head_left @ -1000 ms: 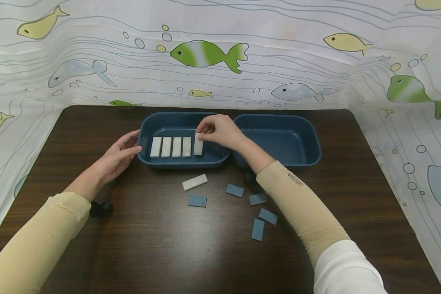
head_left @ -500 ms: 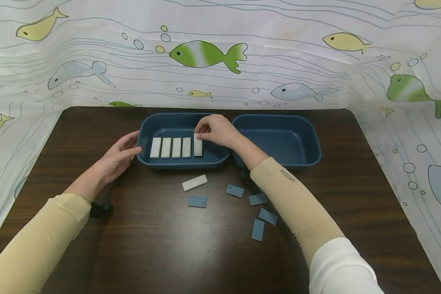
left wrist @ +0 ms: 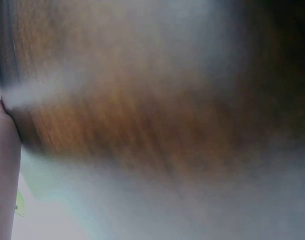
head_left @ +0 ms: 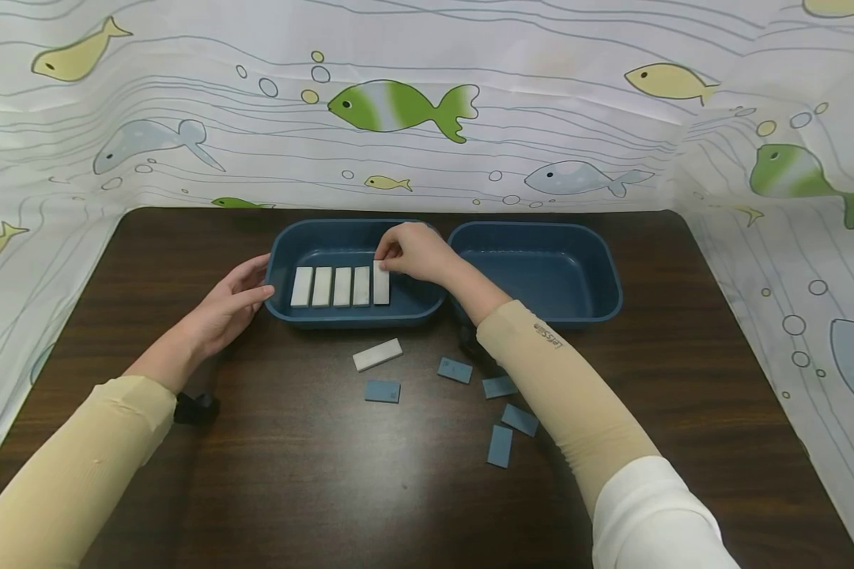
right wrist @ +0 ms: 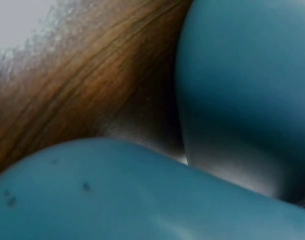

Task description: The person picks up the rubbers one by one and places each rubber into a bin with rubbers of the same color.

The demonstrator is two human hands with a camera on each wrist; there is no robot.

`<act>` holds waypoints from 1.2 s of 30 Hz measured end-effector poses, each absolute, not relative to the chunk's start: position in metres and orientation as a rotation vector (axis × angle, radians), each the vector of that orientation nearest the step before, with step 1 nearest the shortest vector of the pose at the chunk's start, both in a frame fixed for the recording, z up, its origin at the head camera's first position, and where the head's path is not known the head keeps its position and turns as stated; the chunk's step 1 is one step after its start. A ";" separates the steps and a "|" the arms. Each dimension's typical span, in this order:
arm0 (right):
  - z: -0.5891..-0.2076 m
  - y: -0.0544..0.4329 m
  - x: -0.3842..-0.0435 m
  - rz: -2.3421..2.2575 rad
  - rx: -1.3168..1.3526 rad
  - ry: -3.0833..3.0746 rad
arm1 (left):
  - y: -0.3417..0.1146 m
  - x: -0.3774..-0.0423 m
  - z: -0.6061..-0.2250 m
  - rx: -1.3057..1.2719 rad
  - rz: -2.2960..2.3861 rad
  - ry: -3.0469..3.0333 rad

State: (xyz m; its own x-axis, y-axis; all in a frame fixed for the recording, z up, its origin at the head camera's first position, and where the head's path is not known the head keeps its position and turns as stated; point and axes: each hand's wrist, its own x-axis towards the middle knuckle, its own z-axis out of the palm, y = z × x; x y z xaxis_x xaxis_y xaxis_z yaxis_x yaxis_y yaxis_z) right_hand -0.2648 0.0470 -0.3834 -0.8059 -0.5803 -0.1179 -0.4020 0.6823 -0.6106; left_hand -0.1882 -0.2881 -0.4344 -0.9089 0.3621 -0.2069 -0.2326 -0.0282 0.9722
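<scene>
Nearest, on the dark brown wood-grain table point(head_left: 292, 490): five flat, blue, rectangular tiles point(head_left: 499, 446), scattered, four toward the right and one left of them. Just beyond that one, a loose white rectangular tile point(head_left: 378, 355) lies aslant, outside both containers.

Farther up, a deep-blue, plastic-looking, round-cornered tray point(head_left: 349, 322). Left hand point(head_left: 231, 304) at its left end, fingers relaxed, thumb at the rim. Inside the tray, four white oblong tiles point(head_left: 341, 287) stand side by side in a row, narrow gaps between. Right hand point(head_left: 416, 253) reaches in over the right part, thumb and fingers pinching the upper end of a fifth white oblong tile point(head_left: 381, 286), just right of the row; cannot tell whether it touches the tray floor.

Just beside, to the right: a matching blue round-cornered tray point(head_left: 541, 273), partly behind the right forearm.

Farthest: white sheet point(head_left: 512, 47) printed with green, yellow and grey-blue fish.
</scene>
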 end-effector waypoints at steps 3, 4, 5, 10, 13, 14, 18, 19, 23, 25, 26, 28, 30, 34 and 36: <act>-0.383 0.046 -0.267 -0.845 -0.768 2.574 | -0.288 -0.188 -0.434 0.138 2.007 1.840; -0.383 0.046 -0.268 -0.850 -0.763 2.565 | -0.288 -0.188 -0.434 0.139 2.009 1.840; -0.383 0.046 -0.269 -0.855 -0.759 2.556 | -0.287 -0.188 -0.433 0.138 2.012 1.839; -0.386 0.044 -0.273 -0.848 -0.746 2.541 | -0.287 -0.189 -0.433 0.134 2.015 1.839; -0.387 0.042 -0.276 -0.825 -0.748 2.550 | -0.287 -0.189 -0.434 0.133 2.014 1.839; -0.388 0.042 -0.277 -0.819 -0.746 2.551 | -0.287 -0.189 -0.434 0.132 2.012 1.840; -0.389 0.040 -0.279 -0.802 -0.731 2.555 | -0.288 -0.190 -0.434 0.140 1.997 1.852; -0.389 0.040 -0.279 -0.797 -0.727 2.556 | -0.288 -0.190 -0.434 0.143 1.996 1.853; -0.390 0.039 -0.280 -0.787 -0.707 2.555 | -0.287 -0.190 -0.433 0.151 1.988 1.857; -0.389 0.038 -0.280 -0.776 -0.697 2.554 | -0.287 -0.190 -0.433 0.152 1.986 1.858; -0.389 0.038 -0.280 -0.767 -0.695 2.553 | -0.287 -0.190 -0.433 0.152 1.985 1.859; -0.389 0.037 -0.280 -0.742 -0.696 2.552 | -0.287 -0.190 -0.433 0.156 1.988 1.859; -0.389 0.037 -0.280 -0.722 -0.698 2.549 | -0.288 -0.189 -0.433 0.157 1.989 1.860; -0.389 0.036 -0.280 -0.709 -0.696 2.537 | -0.288 -0.189 -0.434 0.150 1.995 1.858; -0.390 0.035 -0.280 -0.716 -0.691 2.527 | -0.288 -0.188 -0.434 0.146 1.997 1.853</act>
